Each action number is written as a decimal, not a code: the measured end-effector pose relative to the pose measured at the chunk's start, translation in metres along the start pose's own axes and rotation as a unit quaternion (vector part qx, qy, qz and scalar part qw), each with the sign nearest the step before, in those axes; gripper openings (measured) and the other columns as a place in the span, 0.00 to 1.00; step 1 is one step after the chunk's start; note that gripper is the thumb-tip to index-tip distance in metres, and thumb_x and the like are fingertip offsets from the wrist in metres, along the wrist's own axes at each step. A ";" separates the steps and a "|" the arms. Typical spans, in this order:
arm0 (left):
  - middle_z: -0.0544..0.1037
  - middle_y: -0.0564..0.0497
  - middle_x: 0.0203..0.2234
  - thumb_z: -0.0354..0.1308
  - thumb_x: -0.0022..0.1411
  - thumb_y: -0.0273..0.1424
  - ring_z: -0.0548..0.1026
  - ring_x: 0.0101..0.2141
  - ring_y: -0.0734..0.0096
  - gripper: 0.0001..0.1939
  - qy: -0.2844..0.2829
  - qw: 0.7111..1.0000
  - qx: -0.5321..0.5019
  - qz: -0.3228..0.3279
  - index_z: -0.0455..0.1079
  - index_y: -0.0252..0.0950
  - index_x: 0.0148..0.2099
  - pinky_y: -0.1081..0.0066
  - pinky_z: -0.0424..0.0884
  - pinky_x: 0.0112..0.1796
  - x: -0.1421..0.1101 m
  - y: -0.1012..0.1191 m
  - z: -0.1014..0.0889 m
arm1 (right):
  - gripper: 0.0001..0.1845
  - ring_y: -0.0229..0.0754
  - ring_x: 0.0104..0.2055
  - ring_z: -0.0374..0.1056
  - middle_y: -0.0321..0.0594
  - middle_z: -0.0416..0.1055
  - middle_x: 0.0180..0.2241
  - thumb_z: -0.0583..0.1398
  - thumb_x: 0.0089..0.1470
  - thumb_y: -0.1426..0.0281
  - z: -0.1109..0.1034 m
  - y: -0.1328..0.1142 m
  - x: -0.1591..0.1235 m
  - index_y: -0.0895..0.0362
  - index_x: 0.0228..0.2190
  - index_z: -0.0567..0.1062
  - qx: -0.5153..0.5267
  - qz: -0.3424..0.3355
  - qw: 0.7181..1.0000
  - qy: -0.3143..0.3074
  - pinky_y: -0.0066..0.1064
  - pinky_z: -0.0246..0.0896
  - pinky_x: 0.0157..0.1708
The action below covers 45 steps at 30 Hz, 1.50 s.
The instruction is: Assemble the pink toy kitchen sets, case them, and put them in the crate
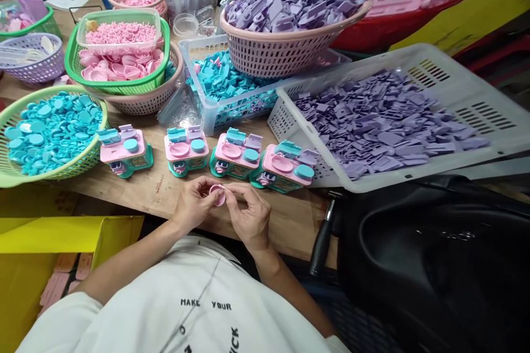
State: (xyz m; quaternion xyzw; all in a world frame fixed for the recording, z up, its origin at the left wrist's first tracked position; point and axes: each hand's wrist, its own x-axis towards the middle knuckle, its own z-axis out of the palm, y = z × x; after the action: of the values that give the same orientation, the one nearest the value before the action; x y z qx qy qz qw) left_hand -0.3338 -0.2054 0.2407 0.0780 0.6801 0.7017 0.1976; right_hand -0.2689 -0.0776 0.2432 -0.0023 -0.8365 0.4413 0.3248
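Note:
My left hand (194, 202) and my right hand (249, 215) meet at the table's front edge, and both pinch one small pink round plastic part (217, 194) between their fingertips. Just beyond them stands a row of several pink-and-teal toy kitchen sets (186, 150) on the wooden table (153, 190). The nearest toy to my right hand is the rightmost one (284, 166).
A green basket of teal discs (49, 131) sits at left. A green basket of pink parts (120, 60), a crate of teal parts (226, 85), a pink basket (290, 38) and a grey tray of purple parts (385, 118) lie behind. A black bag (434, 242) is at right, a yellow box (49, 253) at lower left.

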 end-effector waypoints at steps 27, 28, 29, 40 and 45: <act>0.76 0.49 0.28 0.55 0.64 0.29 0.74 0.28 0.72 0.07 0.118 0.922 0.275 0.247 0.73 0.34 0.35 0.73 0.71 0.31 -0.017 0.004 -0.031 | 0.07 0.44 0.45 0.73 0.43 0.78 0.39 0.58 0.62 0.73 0.036 0.001 -0.001 0.55 0.41 0.77 -0.006 -0.072 0.997 0.013 0.40 0.70 0.46; 0.76 0.49 0.26 0.56 0.64 0.30 0.74 0.27 0.73 0.08 0.121 0.940 0.234 0.214 0.72 0.34 0.33 0.73 0.71 0.31 -0.017 0.005 -0.034 | 0.08 0.44 0.45 0.73 0.44 0.77 0.40 0.59 0.62 0.73 0.036 -0.002 -0.001 0.55 0.43 0.76 -0.024 -0.101 0.994 0.014 0.40 0.70 0.46; 0.76 0.50 0.26 0.57 0.63 0.31 0.74 0.27 0.73 0.08 0.122 0.961 0.178 0.174 0.72 0.34 0.33 0.74 0.71 0.31 -0.018 0.006 -0.037 | 0.09 0.45 0.45 0.72 0.44 0.77 0.40 0.60 0.61 0.73 0.037 -0.005 -0.001 0.55 0.43 0.75 -0.043 -0.134 0.990 0.010 0.40 0.69 0.46; 0.78 0.51 0.24 0.59 0.62 0.36 0.75 0.24 0.74 0.10 0.262 0.950 0.087 0.149 0.70 0.35 0.32 0.75 0.71 0.28 -0.041 0.028 -0.085 | 0.14 0.45 0.44 0.72 0.44 0.77 0.41 0.64 0.58 0.71 0.083 -0.049 0.038 0.55 0.46 0.72 0.013 -0.298 0.947 -0.116 0.40 0.68 0.44; 0.76 0.51 0.25 0.55 0.65 0.30 0.73 0.25 0.75 0.07 0.306 0.868 0.294 0.259 0.71 0.35 0.34 0.75 0.67 0.28 -0.051 0.030 -0.104 | 0.13 0.42 0.42 0.73 0.42 0.77 0.40 0.60 0.61 0.73 0.090 -0.051 0.038 0.55 0.48 0.74 0.048 -0.233 0.963 -0.128 0.37 0.71 0.42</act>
State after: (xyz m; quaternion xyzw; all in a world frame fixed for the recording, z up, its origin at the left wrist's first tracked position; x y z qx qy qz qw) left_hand -0.3315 -0.3212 0.2718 0.0874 0.8368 0.4836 -0.2415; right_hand -0.3340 -0.1641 0.2656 0.2642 -0.8266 0.3895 0.3086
